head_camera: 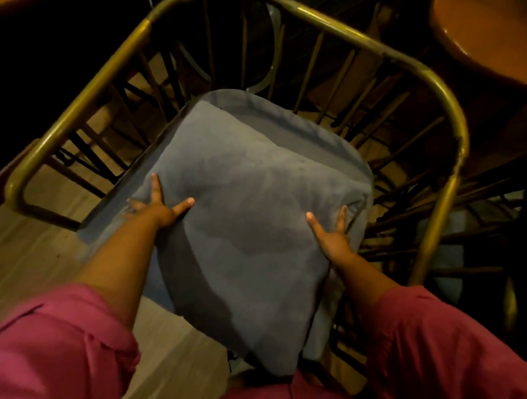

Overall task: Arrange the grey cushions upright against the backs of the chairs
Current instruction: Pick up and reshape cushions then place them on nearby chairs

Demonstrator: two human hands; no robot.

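Grey cushion (251,218) sits between our two hands, over the chair (332,18) seat, tilted w/ its far edge down toward the seat pad (323,135) and its near corner up by our body. We've got the left hand (155,206) on the cushion's left edge: fingers spread, thumb laid across the top face, other fingers along the side, some tucked under where we can't see them. Right hand (331,235) mirrors it on the right edge, thumb and a finger splayed on top, rest hidden behind the fabric. So both hands clamp the cushion from opposite sides, palms facing in. Cushion isn't upright against the chair back; it lies closer to flat, above the pad. Brass-coloured rail curves round the chair w/ dark spindles below it, well beyond the cushion's far edge. Pink sleeves (60,356) are pushed up both forearms. Orange-brown round table (485,32) at upper right, apart from the chair. Wood-look floor (24,257) at left.
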